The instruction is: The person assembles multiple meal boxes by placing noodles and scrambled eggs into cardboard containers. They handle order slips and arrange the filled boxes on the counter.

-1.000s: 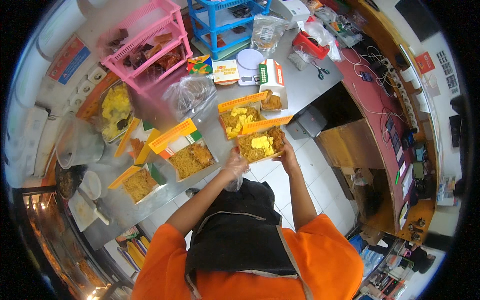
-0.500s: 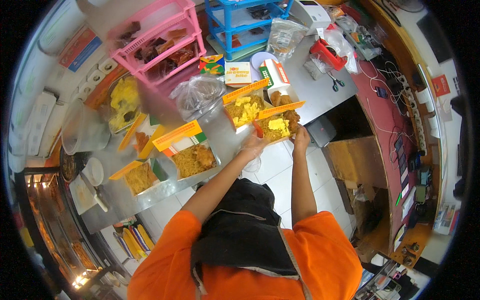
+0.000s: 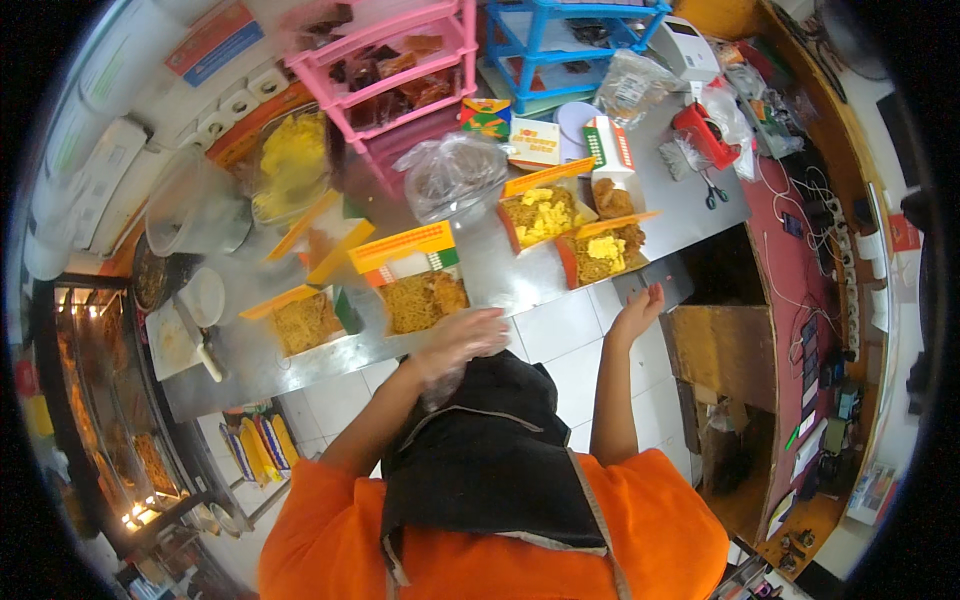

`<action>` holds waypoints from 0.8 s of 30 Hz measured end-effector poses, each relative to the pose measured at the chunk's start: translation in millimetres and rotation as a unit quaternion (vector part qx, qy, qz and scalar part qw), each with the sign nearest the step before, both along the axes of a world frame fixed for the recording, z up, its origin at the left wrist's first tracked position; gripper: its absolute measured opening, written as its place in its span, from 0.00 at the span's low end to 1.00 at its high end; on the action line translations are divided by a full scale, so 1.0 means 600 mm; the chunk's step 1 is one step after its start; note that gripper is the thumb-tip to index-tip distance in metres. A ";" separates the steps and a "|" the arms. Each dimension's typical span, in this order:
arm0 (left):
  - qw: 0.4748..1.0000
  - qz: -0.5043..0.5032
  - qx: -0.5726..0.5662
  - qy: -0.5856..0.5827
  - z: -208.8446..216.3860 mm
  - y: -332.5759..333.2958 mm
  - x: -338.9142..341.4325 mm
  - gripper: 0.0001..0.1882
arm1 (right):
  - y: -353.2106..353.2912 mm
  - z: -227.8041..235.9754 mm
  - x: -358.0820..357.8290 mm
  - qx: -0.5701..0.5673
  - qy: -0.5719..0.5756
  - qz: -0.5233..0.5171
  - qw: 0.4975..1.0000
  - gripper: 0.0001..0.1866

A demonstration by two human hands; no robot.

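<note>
My left hand (image 3: 462, 342), in a clear plastic glove, is over the table's front edge, slightly blurred. Its fingers are stretched out and hold nothing. Just beyond it stands an open food box (image 3: 420, 300) of yellow-brown noodles or rice with a fried piece. My right hand (image 3: 637, 312) hangs off the front edge, open, with no contact. Nearest to it is a food box (image 3: 606, 252) topped with yellow scrambled egg and a fried piece. Behind that stands another egg-topped box (image 3: 543, 214), next to a box with a fried piece (image 3: 611, 198).
Two more open boxes, one with noodles or rice (image 3: 303, 324), stand at left. A clear bag (image 3: 455, 175) lies behind. Pink (image 3: 400, 70) and blue racks (image 3: 570, 50) stand at the back. A knife (image 3: 208, 360) lies at far left, scissors (image 3: 714, 193) at right.
Both hands have let go of the front right box, which stays on the table edge. My left hand has moved left and nearer my body; my right has drawn back slightly.
</note>
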State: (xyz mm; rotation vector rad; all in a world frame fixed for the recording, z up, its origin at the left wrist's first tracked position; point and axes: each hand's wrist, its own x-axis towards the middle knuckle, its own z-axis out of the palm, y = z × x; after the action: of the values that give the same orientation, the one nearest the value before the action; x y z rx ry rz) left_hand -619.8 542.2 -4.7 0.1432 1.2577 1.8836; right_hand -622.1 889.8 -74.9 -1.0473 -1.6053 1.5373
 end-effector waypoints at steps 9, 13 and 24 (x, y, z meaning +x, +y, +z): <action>0.894 0.447 -0.014 -0.035 0.144 -0.299 0.073 0.39 | -0.403 0.134 0.037 0.079 0.081 0.427 0.897 0.19; 0.895 0.445 0.017 0.024 0.148 -0.403 0.112 0.36 | -0.592 0.230 -0.004 0.141 0.220 0.512 0.818 0.17; 0.816 0.571 -0.010 0.086 0.137 -0.641 0.239 0.30 | -0.894 0.609 -0.103 0.273 0.457 0.525 0.664 0.21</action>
State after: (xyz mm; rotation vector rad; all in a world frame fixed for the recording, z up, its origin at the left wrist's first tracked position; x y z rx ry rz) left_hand -476.4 157.7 77.5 -0.6155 1.6671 2.8946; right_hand -684.0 353.5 290.5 1.1060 -1.6601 1.5431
